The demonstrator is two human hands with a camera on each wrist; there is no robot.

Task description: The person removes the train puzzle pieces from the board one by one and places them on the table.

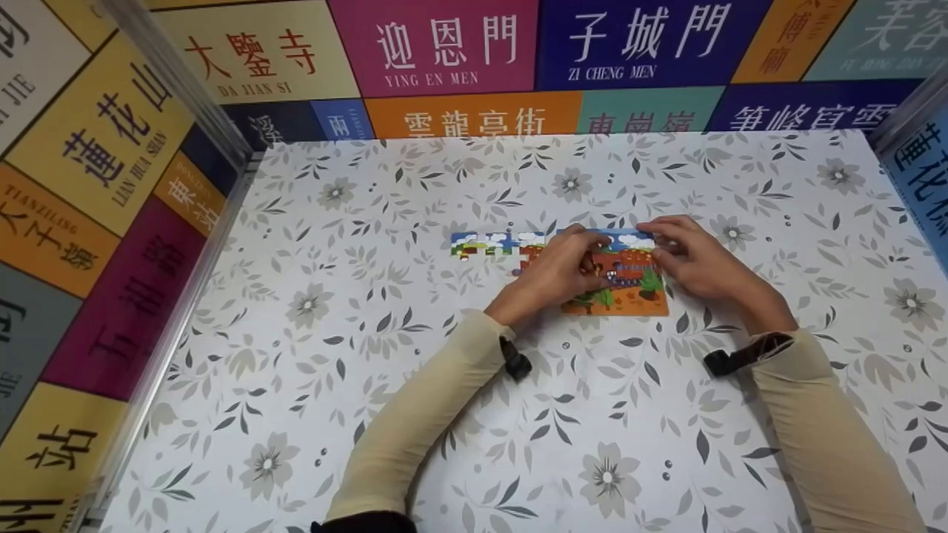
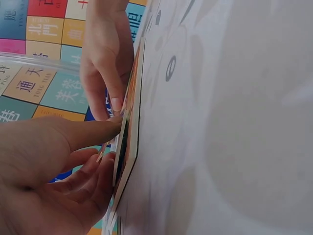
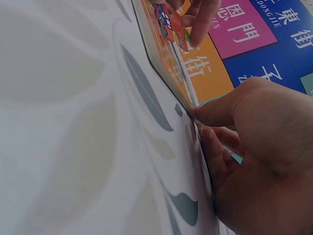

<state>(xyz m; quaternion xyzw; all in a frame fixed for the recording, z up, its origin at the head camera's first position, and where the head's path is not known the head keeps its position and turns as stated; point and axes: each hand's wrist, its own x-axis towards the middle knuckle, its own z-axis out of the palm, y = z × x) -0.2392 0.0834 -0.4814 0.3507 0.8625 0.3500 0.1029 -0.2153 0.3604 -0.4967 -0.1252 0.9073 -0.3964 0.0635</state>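
Note:
A jigsaw puzzle (image 1: 615, 300) with a bright cartoon picture lies on the table under both hands. My left hand (image 1: 548, 270) is over its left part and pinches a small puzzle piece (image 3: 168, 24), tilted up from the picture. That hand covers the middle of the puzzle. At the right edge, my right hand (image 1: 700, 259) holds the upper right corner with thumb and fingers; in the right wrist view its thumb (image 3: 215, 112) is right at the board's edge. Left of the left hand stretches a strip of joined pieces (image 1: 481, 243), blue sky and clouds on top, its lower edge jagged.
The table (image 1: 444, 414) wears a white cover with grey flowers and leaves. Colourful panels with Chinese lettering (image 1: 459, 44) stand behind it, with more lettered panels (image 1: 104, 155) at the left and a blue panel (image 1: 922, 170) at the right.

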